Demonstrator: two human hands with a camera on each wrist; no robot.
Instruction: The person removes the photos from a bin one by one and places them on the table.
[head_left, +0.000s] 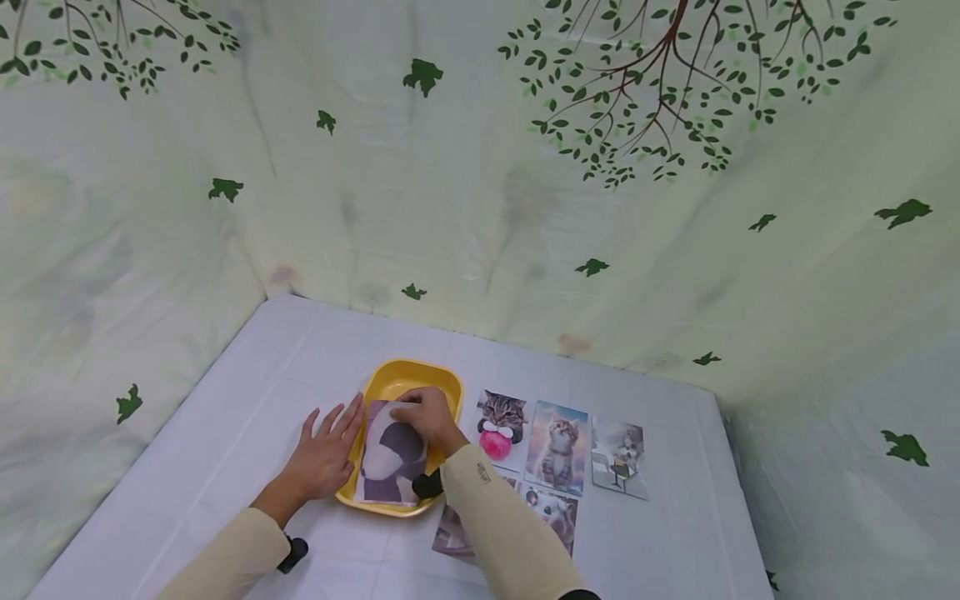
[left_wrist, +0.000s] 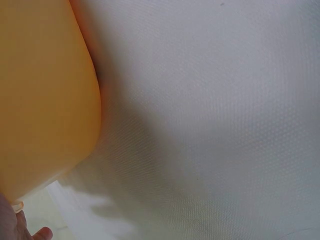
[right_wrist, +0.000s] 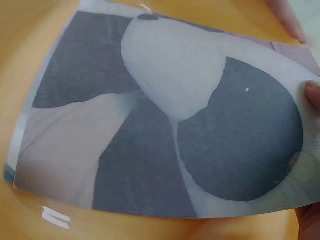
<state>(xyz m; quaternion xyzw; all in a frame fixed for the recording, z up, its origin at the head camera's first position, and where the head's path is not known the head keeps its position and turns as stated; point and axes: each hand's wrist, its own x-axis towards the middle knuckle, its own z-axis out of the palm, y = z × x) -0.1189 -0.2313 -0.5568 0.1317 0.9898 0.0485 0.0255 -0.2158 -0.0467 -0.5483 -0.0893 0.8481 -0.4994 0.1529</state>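
Note:
A yellow tray [head_left: 393, 382] sits on the white-covered table. My right hand [head_left: 429, 414] pinches a picture card [head_left: 386, 462] at its far end, over the inside of the tray. In the right wrist view the card [right_wrist: 240, 135] shows large grey and pale shapes, and it bows slightly. A thin teal corner [right_wrist: 9, 172] peeks out under its edge. With fingers spread and straight, my left hand [head_left: 321, 454] rests against the tray's left rim. The left wrist view is mostly filled by the tray's outer side [left_wrist: 45, 100].
Right of the tray lie several picture cards: a cat with a pink ball [head_left: 495, 442], a kitten against blue sky [head_left: 558, 450] and a greyish one [head_left: 621, 458]. Nearer cards [head_left: 553, 512] are partly covered by the right sleeve [head_left: 510, 525]. Pale leaf-printed sheets [head_left: 465, 208] stand behind the table.

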